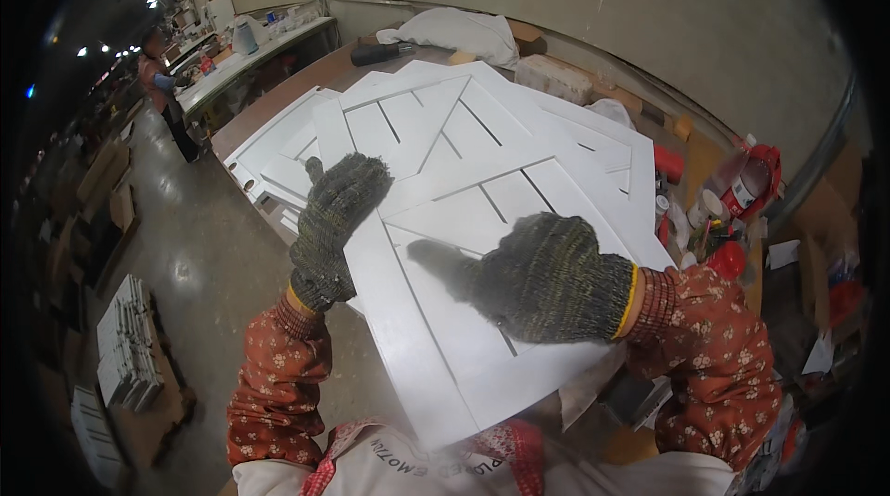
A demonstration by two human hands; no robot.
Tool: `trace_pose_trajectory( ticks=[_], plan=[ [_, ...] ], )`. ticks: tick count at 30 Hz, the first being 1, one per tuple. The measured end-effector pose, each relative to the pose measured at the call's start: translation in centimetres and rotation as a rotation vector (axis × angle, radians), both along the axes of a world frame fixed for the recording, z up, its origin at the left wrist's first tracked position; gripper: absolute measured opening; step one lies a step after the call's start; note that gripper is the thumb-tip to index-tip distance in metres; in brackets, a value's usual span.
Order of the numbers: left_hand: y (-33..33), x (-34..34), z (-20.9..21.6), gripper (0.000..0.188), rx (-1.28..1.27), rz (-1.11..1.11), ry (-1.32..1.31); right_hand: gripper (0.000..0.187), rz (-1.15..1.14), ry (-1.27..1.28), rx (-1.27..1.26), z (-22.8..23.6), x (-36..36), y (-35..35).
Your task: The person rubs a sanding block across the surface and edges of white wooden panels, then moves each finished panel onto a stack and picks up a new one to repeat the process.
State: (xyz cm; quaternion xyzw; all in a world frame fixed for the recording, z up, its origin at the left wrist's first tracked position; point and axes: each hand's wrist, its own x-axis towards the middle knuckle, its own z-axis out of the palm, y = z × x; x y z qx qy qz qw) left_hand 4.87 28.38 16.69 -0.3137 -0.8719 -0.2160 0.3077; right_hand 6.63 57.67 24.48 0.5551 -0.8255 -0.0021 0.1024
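Observation:
A white slatted panel (417, 301) with dark slots and a diagonal bar lies tilted in front of me, its near corner close to my apron. My left hand (338, 227), in a dark knitted glove, is closed at the panel's left edge; its fingertips are partly hidden. Over the panel's face is my right hand (556, 283), gloved the same way. One blurred finger stretches left along the surface while the others look bent, and nothing shows in that hand. Beneath and beyond lie several similar panels (408, 116), fanned out in an overlapping stack.
A co-worker (162, 93) stands by a long bench (255, 56) at the far left. White slatted pieces (130, 343) are piled low on the left. Bottles, red containers (728, 260) and cardboard crowd the right side. A white sack (454, 32) lies along the back wall.

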Motion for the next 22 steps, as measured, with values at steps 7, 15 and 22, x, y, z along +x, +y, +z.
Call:
trace_pose_trajectory(
  ticks=[7,15,22],
  plan=[
    [0.2,0.3,0.3,0.093,0.069,-0.047,-0.038,0.046,0.046,0.122,-0.186,-0.4,-0.7,-1.1],
    [1.4,0.3,1.3,0.082,0.026,-0.056,-0.045,0.058,0.026,0.154,-0.124,0.2,-0.7,-0.7],
    [0.9,0.8,0.7,0.077,0.080,0.006,-0.056,0.086,-0.168,-0.071,0.156,0.4,0.3,-1.1]
  ],
)
